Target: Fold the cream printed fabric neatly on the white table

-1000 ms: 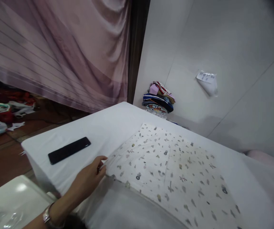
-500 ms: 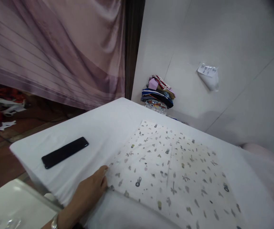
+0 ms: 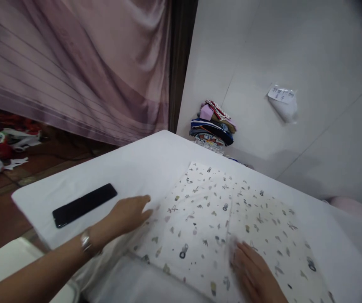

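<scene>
A patterned white cloth (image 3: pixel 196 210) with small grey and olive motifs lies spread over the white table (image 3: pixel 143 155). Next to its left edge is my left hand (image 3: pixel 133 214), fingers stretched out and thumb apart, holding nothing; a silver bracelet (image 3: pixel 86 240) is on that wrist. My right hand (image 3: pixel 252 269), somewhat blurred, lies on the cloth near its centre crease with fingers extended. Along the near edge of the cloth runs pale, blurred white material (image 3: pixel 143 280). To the left of my left hand lies a black phone-like slab (image 3: pixel 84 205).
Folded clothes (image 3: pixel 214 124) are stacked beyond the table's far edge. A plastic sleeve with a handwritten label (image 3: pixel 283 103) is on the pale tiled surface behind. A pink curtain (image 3: pixel 111 63) hangs at left, with a white stool-like surface (image 3: pixel 10 261) at lower left.
My left hand has left the cloth's near left corner, moved up and opened. My right hand has come into view onto the cloth. The view has shifted slightly.
</scene>
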Motion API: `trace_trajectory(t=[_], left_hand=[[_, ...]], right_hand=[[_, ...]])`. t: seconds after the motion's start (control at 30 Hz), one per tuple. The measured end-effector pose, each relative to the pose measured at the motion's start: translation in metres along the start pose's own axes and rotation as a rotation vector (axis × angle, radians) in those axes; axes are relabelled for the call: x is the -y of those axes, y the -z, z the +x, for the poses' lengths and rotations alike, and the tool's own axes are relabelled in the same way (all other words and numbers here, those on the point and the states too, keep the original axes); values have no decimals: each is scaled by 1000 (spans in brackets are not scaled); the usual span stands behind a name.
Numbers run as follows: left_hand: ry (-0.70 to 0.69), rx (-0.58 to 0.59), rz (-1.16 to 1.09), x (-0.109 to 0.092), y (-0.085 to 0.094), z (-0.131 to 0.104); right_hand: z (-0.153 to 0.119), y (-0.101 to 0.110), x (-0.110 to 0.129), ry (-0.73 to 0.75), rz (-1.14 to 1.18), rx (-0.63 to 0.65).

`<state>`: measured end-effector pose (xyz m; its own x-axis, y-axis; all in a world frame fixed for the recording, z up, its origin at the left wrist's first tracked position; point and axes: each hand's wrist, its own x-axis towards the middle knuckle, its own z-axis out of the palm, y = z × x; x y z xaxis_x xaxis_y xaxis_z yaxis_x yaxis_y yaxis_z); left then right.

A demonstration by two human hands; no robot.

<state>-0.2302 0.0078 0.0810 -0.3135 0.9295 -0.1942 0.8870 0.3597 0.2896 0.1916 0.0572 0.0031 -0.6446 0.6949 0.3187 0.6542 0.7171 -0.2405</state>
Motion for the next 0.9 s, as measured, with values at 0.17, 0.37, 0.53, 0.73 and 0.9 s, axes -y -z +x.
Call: trace_trajectory(t=[0.17, 0.37, 0.53, 0.73, 0.9], left_hand=[[-126, -33, -3, -54, 4, 103], [0, -36, -28, -101, -24, 193], [38, 7, -76, -105, -36, 219], [58, -39, -115, -101, -33, 224], [86, -107, -143, -100, -34, 222]], right_hand=[[102, -23, 38, 203, 11, 110], [154, -69, 53, 163, 23, 215], [149, -84, 47, 165, 45, 212], [148, -81, 48, 165, 29, 212], [150, -76, 50, 149, 47, 208]])
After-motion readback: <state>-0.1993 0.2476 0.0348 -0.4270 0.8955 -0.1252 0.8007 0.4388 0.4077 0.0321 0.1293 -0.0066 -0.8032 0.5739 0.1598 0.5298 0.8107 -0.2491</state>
